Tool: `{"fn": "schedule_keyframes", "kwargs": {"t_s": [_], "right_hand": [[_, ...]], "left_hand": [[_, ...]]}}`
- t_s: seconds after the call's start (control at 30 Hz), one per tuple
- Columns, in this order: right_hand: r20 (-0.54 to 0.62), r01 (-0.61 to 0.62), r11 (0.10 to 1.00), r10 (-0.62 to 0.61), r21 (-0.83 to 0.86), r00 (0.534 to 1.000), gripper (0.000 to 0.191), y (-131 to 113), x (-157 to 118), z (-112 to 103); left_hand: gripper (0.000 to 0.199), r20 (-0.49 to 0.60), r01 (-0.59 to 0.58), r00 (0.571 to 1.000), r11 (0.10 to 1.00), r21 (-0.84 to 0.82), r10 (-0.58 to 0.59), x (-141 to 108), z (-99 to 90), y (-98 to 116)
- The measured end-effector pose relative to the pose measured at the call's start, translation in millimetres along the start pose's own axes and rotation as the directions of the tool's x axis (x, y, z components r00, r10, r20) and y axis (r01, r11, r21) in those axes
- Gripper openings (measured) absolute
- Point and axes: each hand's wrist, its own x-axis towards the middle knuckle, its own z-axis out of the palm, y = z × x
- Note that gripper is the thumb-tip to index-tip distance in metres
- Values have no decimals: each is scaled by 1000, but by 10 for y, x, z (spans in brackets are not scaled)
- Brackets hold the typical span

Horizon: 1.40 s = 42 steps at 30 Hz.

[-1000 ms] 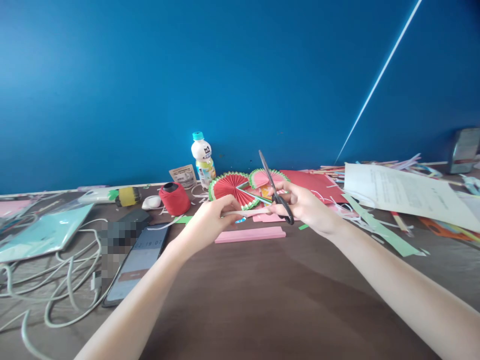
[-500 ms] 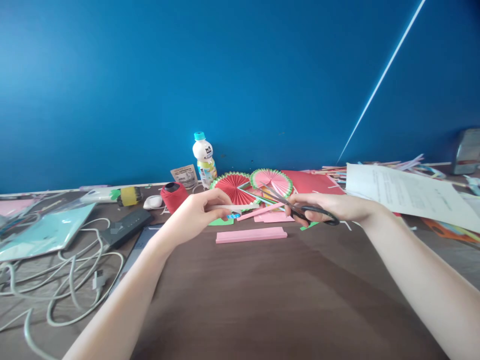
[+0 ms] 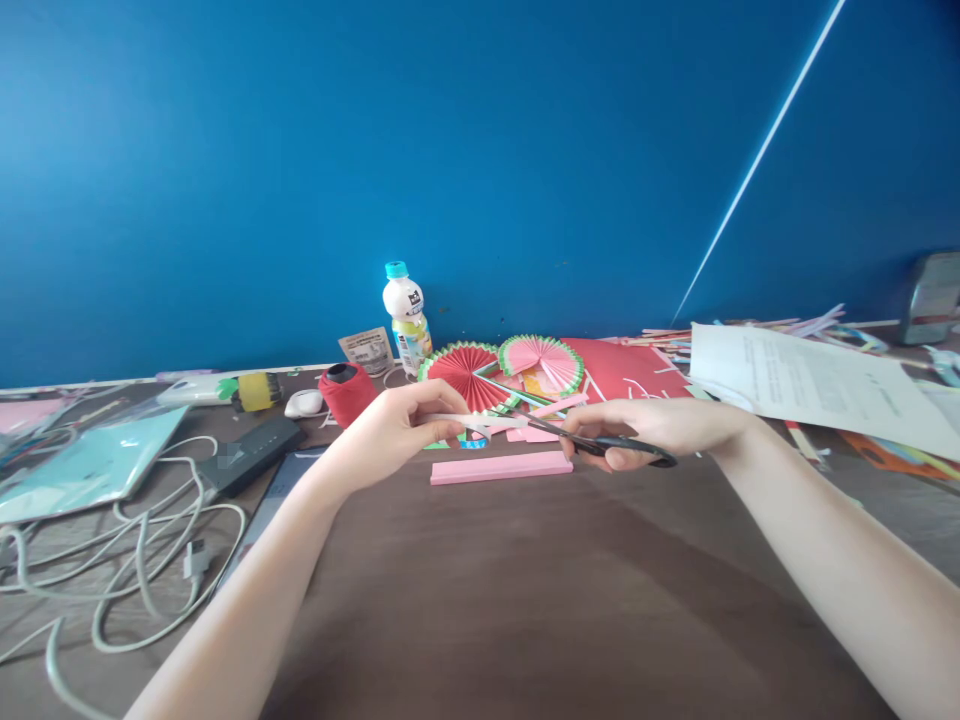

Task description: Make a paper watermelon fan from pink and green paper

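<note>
My left hand (image 3: 409, 425) pinches a thin white strip (image 3: 491, 422) between thumb and fingers, with its free end pointing right. My right hand (image 3: 649, 422) is closed on black-handled scissors (image 3: 619, 444). Their blades reach left to the strip; whether they touch it, I cannot tell. Below the hands a folded pink paper strip (image 3: 501, 468) lies on the table. Just behind are a red pleated paper fan (image 3: 459, 372) with a green edge and a pink pleated paper fan (image 3: 544, 358). A small blue patterned piece (image 3: 474, 444) shows under the white strip.
At the back stand a white bottle (image 3: 407, 320) and a red thread spool (image 3: 346, 394). White cables (image 3: 150, 560) and a black box (image 3: 255, 455) lie on the left. Red paper (image 3: 626, 366) and a printed sheet (image 3: 810, 385) lie on the right.
My right hand has moved slightly left and down with the scissors, bringing the blades from above the white strip to its free end. My left hand has barely moved.
</note>
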Motion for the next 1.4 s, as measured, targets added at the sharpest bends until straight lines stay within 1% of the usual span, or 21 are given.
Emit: {"fn": "schedule_keyframes", "kwargs": {"t_s": [0.1, 0.3, 0.47, 0.6, 0.77, 0.9, 1.07, 1.27, 1.4], "right_hand": [[8, 29, 999, -29, 21, 1000, 45, 14, 2, 6], [12, -29, 999, 29, 19, 1000, 49, 10, -2, 23], [9, -29, 999, 28, 22, 1000, 46, -43, -6, 24], [-17, -14, 1000, 14, -19, 1000, 46, -74, -11, 12], [-18, -23, 998, 22, -65, 1000, 46, -40, -17, 7], [5, -19, 998, 19, -52, 1000, 42, -1, -6, 9], [9, 3, 999, -3, -53, 1000, 36, -25, 3, 11], [4, -31, 1000, 31, -3, 999, 36, -61, 2, 33], [7, -55, 998, 55, -11, 998, 36, -64, 3, 40]], "left_hand": [[13, 8, -2, 1000, 1000, -11, 2, -2, 11, 14], [14, 23, 14, 1000, 1000, -8, -14, 4, 32, 39], [13, 40, 15, 999, 1000, -22, -15, 7, 31, 39], [13, 27, -13, 1000, 999, -38, 14, 6, 18, 28], [15, 38, 0, 999, 998, -56, 3, 4, 20, 39], [16, 56, 16, 998, 997, -70, -13, -3, 32, 80], [16, 75, 20, 997, 998, -56, -16, -6, 40, 98], [15, 64, 0, 998, 997, -83, 5, -4, 46, 88], [13, 72, -3, 997, 997, -73, 8, -10, 50, 108]]}}
